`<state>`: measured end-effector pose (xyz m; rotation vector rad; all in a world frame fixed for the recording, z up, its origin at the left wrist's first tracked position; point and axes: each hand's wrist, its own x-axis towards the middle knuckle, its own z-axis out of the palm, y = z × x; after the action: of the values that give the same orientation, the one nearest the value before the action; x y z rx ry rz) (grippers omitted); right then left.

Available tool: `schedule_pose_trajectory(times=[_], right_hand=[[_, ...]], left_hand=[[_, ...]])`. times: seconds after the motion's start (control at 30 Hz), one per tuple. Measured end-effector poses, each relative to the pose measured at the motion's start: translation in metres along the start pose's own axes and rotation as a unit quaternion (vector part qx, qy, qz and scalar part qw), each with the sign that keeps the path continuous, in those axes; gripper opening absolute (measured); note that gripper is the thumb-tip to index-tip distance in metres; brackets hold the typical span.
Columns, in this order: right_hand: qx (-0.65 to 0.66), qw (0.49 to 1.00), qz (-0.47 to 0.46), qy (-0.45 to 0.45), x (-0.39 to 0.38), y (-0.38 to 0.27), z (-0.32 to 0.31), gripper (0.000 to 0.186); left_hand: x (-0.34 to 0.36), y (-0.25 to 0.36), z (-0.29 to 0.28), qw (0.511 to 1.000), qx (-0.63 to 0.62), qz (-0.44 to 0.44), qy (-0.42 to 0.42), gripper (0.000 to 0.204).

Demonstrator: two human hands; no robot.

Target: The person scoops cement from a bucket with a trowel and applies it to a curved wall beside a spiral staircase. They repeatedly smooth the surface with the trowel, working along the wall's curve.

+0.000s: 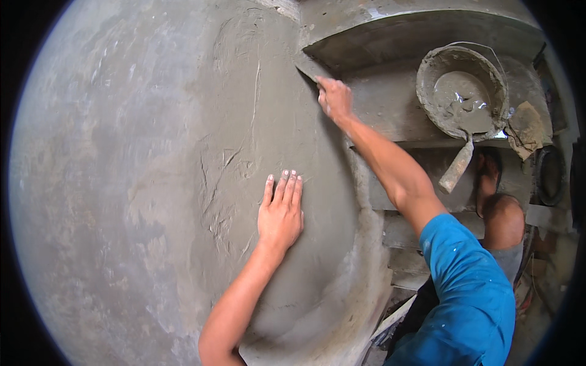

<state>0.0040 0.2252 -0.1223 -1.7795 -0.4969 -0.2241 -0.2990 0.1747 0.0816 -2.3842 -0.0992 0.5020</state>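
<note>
My left hand (281,213) lies flat on the wet grey cement plaster (244,122), its fingers stretched out and pointing away from me. Farther off and to the right, my right hand (334,99) is closed round a thin flat scraper (308,70). The scraper's blade meets the plaster's right edge, near the corner by the step; the hand hides its grip. Ridges and drag marks run through the plaster around my left hand, while the surface nearer the right edge looks smoother.
A cement-crusted bucket (430,113) with a wire handle stands on a step at the right, holding wet mix. A trowel (458,165) leans in it, handle outward. Beside it is a crumpled brown piece (526,129). Lower steps (406,259) descend near my leg.
</note>
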Motion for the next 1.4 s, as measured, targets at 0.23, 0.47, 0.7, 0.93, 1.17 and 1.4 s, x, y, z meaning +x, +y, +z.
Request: schedule_pose_trajectory(times=[0.23, 0.47, 0.7, 0.93, 1.17, 1.4], right_hand=[[0.077, 0.994, -0.072, -0.022, -0.130, -0.034, -0.046, 0.054], [0.106, 0.989, -0.074, -0.073, -0.241, -0.081, -0.100, 0.060], [0.115, 0.977, -0.051, -0.170, -0.358, -0.119, -0.149, 0.064], [0.124, 0.951, -0.063, -0.275, -0.456, -0.148, -0.194, 0.062], [0.175, 0.934, -0.054, -0.308, -0.495, -0.147, -0.255, 0.048], [0.197, 0.952, 0.208, -0.110, -0.320, -0.058, -0.202, 0.023]], left_hand=[[-0.023, 0.008, -0.012, 1.000, -0.022, -0.006, -0.003, 0.069], [-0.047, 0.017, -0.014, 0.999, -0.038, -0.013, 0.020, 0.074], [-0.076, 0.019, -0.006, 0.999, -0.030, -0.022, 0.006, 0.079], [-0.104, 0.025, -0.002, 0.999, -0.024, -0.021, -0.007, 0.072], [-0.122, 0.029, -0.006, 0.999, -0.033, -0.031, -0.014, 0.074], [-0.124, 0.033, -0.003, 0.998, -0.048, -0.038, -0.019, 0.074]])
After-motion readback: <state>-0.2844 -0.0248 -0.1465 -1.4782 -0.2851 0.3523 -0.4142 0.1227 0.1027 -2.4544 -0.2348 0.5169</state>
